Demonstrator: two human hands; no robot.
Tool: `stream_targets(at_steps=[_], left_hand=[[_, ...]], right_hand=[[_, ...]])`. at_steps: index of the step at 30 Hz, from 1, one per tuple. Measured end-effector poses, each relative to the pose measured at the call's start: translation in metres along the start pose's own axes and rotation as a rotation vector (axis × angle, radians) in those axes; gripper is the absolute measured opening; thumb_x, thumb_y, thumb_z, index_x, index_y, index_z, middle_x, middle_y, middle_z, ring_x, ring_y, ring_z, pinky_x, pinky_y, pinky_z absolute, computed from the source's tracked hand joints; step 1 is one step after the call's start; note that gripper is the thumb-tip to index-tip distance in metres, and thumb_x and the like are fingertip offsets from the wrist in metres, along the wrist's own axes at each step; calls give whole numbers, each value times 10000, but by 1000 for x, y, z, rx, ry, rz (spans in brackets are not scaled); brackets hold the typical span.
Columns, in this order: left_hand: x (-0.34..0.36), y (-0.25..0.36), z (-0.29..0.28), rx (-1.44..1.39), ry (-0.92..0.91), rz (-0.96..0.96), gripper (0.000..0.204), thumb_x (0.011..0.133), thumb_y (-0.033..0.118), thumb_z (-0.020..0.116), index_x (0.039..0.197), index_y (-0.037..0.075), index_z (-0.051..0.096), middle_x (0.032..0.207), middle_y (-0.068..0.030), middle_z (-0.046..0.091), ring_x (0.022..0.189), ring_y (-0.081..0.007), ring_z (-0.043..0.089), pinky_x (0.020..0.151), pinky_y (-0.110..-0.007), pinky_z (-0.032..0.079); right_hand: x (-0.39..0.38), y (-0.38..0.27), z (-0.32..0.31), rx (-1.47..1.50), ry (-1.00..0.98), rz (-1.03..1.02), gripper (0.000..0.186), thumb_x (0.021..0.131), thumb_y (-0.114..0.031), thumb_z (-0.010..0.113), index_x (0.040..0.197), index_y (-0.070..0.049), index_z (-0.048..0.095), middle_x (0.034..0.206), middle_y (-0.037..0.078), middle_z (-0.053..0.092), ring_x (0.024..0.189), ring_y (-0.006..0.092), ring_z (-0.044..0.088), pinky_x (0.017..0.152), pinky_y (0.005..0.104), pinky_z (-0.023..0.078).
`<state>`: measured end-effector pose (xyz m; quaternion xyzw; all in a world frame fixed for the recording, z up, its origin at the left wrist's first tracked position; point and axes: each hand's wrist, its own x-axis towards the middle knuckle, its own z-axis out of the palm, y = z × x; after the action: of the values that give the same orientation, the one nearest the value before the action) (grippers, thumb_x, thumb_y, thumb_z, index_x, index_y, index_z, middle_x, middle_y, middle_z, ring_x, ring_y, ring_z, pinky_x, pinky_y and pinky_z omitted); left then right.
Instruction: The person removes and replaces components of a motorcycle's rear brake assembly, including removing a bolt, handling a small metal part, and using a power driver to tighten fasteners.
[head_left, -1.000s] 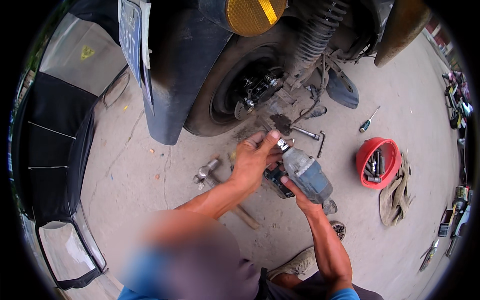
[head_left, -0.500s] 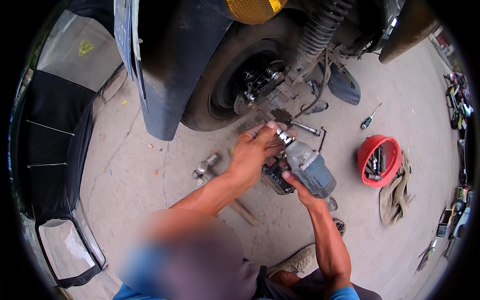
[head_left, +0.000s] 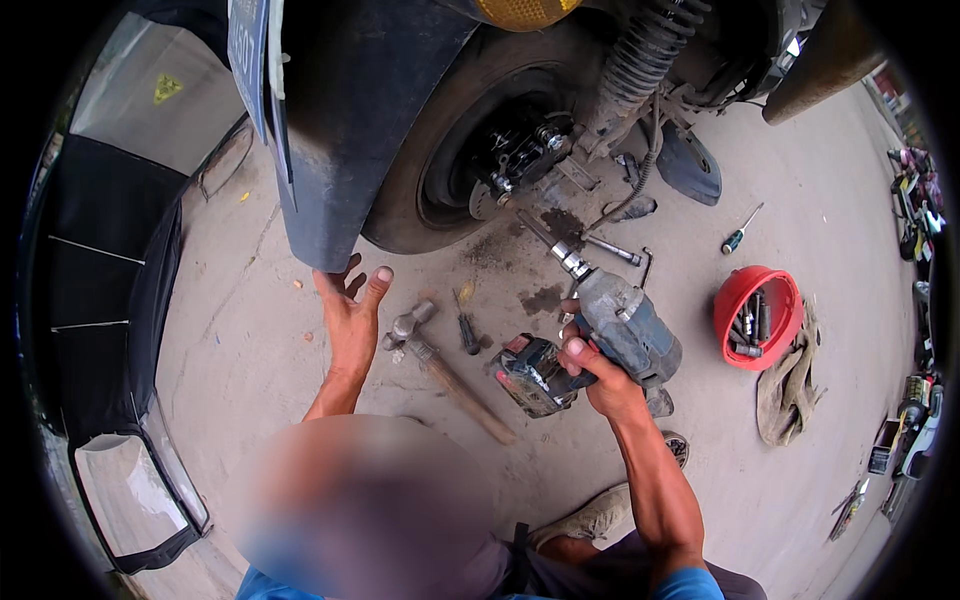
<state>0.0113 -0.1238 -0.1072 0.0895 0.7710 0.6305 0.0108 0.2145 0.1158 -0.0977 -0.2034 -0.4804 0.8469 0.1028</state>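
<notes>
In my right hand (head_left: 600, 375) is a cordless impact wrench (head_left: 622, 318), its fingers wrapped round the handle. A long socket (head_left: 540, 230) on its nose points up toward the wheel, and the battery (head_left: 535, 378) hangs at lower left. My left hand (head_left: 350, 318) holds nothing; its fingers are apart, just under the lower edge of the grey mudguard (head_left: 335, 225). Whether they touch it I cannot tell. Beyond the tool stands a scooter's wheel (head_left: 400, 215) with a dark brake caliper (head_left: 510, 155) at its hub.
A hammer (head_left: 455, 385) and a small dark-handled tool (head_left: 467, 333) lie on the concrete. At right are a screwdriver (head_left: 740, 232), a red helmet-shaped bowl (head_left: 728, 315) of sockets and a cloth (head_left: 785, 400). A shock absorber spring (head_left: 645, 60) rises above; an extension bar (head_left: 612, 250) lies below it.
My left hand has left the socket at the wrench's nose and moved left to the mudguard, its fingers spreading. The wrench has shifted slightly, and its long socket now shows.
</notes>
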Motion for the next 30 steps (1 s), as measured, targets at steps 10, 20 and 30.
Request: stream_targets(at_steps=[10, 20, 30], left_hand=[[55, 39, 17, 334, -240, 79, 1003, 753, 423, 884, 1445, -93, 374, 1452, -244, 480, 1370, -319, 441, 1161, -381, 312], [51, -54, 41, 111, -78, 278, 748, 786, 389, 872, 1292, -68, 563, 1282, -193, 620, 1192, -263, 557, 1021, -370, 434], [34, -26, 39, 97, -113, 219, 747, 753, 385, 894, 1259, -44, 549, 1241, -179, 616, 1156, -271, 584, 986, -384, 464]], right_hand=[[4, -3, -10, -276, -18, -141, 306, 853, -106, 752, 1123, -49, 617, 845, 10, 597, 702, 97, 533, 629, 266, 436], [1, 3, -12, -263, 62, -119, 523, 813, -109, 748, 1291, 1, 567, 836, 22, 583, 690, 106, 527, 643, 263, 412], [4, 0, -18, -239, 44, -84, 585, 827, -120, 763, 1352, -17, 526, 957, 57, 639, 723, 129, 564, 704, 281, 475]])
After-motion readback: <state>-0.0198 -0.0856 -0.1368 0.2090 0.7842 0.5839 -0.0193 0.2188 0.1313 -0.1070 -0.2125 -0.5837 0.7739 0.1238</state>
